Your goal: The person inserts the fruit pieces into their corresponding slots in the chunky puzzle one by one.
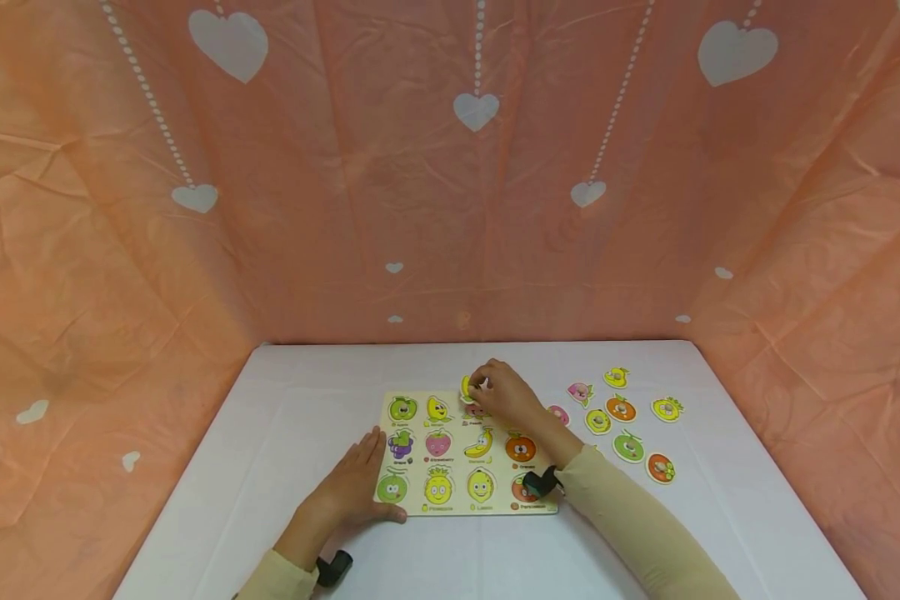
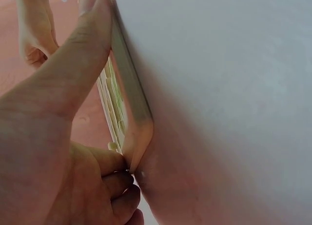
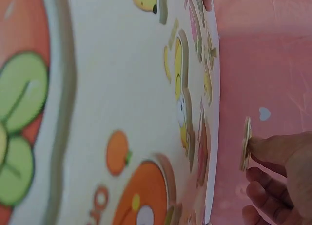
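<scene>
A cream fruit puzzle board with printed, cut-out recesses lies on the white table. My left hand rests against the board's lower left corner, fingers extended along the left side and thumb along the front edge. In the left wrist view, that thumb lies by the board's edge. My right hand pinches a yellow puzzle piece by its knob over the board's far edge, near the peach recess. The right wrist view shows this thin piece edge-on between thumb and finger, raised off the board.
Several loose fruit pieces lie right of the board, among them a pear, an orange, a pineapple, a green round fruit and a red-orange fruit. A pink curtain with hearts hangs behind the table.
</scene>
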Demonstrator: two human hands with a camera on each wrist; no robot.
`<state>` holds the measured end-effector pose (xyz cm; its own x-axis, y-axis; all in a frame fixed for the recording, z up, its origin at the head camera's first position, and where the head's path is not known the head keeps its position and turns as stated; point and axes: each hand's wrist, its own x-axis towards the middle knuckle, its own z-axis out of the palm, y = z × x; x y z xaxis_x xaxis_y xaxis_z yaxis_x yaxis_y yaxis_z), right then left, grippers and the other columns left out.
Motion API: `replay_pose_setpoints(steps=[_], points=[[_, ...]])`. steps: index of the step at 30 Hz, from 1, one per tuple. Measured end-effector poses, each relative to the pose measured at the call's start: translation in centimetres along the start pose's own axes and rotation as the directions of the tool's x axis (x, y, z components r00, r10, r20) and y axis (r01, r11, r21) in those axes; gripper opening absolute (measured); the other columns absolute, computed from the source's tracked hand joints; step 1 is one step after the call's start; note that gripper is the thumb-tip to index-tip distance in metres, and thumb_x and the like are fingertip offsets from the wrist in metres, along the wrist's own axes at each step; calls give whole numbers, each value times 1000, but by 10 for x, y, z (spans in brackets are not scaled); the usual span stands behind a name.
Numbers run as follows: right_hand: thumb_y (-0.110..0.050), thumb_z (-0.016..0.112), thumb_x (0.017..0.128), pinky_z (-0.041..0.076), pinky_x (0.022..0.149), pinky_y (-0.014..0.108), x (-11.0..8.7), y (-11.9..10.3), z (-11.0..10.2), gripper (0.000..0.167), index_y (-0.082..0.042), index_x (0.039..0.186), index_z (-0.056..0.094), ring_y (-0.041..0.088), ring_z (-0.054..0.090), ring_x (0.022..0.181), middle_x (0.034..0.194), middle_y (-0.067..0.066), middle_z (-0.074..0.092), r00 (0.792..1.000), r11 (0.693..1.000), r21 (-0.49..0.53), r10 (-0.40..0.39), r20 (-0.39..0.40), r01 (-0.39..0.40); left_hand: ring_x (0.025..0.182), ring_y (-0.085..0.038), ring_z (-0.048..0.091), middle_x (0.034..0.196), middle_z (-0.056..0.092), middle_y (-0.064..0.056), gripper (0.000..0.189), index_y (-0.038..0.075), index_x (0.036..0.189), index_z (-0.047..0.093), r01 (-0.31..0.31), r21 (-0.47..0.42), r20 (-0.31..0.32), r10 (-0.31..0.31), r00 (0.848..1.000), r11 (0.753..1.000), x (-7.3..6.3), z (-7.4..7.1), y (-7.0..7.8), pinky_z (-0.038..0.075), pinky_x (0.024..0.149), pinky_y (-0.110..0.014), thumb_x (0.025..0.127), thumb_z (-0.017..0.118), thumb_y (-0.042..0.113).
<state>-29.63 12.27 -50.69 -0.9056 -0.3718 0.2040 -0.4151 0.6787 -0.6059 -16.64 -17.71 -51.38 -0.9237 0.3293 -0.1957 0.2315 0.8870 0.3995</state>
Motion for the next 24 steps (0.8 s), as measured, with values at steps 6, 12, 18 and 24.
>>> replay_pose_setpoints(steps=[6, 12, 18, 24], points=[[-19, 76, 102, 55, 81, 36, 1, -6, 7, 7, -12, 103, 77, 17, 56, 91, 102, -1, 64, 999, 999, 11, -38, 26, 38, 163, -43, 20, 175, 21, -29, 137, -12, 165, 24, 1, -17, -4, -1, 1000, 1000, -1, 0, 0, 19, 134, -55, 69, 98, 53], [-21, 74, 104, 56, 81, 33, 2, -9, 15, 8, -14, 102, 77, 14, 56, 89, 99, -2, 64, 989, 988, -70, -132, 65, 137, 163, -44, 20, 174, 21, -29, 137, -12, 165, 23, 6, -25, -2, -6, 1000, 1000, -1, -1, 1, 20, 134, -56, 69, 98, 53], [-21, 76, 103, 54, 80, 31, 5, -15, 21, 8, -14, 103, 76, 14, 55, 89, 98, -2, 63, 982, 978, -115, -167, 86, 176, 163, -44, 20, 174, 20, -29, 137, -12, 165, 23, 2, -10, 4, -2, 1000, 1000, -1, -1, 1, 20, 134, -55, 71, 97, 55], [-21, 75, 103, 55, 79, 32, 9, -19, 27, 7, -15, 103, 75, 15, 55, 89, 98, -2, 63, 981, 977, -118, -168, 95, 179, 163, -44, 21, 174, 21, -30, 136, -12, 165, 23, 1, 4, 5, -1, 1000, 1000, -2, -3, 1, 21, 134, -56, 72, 96, 56]])
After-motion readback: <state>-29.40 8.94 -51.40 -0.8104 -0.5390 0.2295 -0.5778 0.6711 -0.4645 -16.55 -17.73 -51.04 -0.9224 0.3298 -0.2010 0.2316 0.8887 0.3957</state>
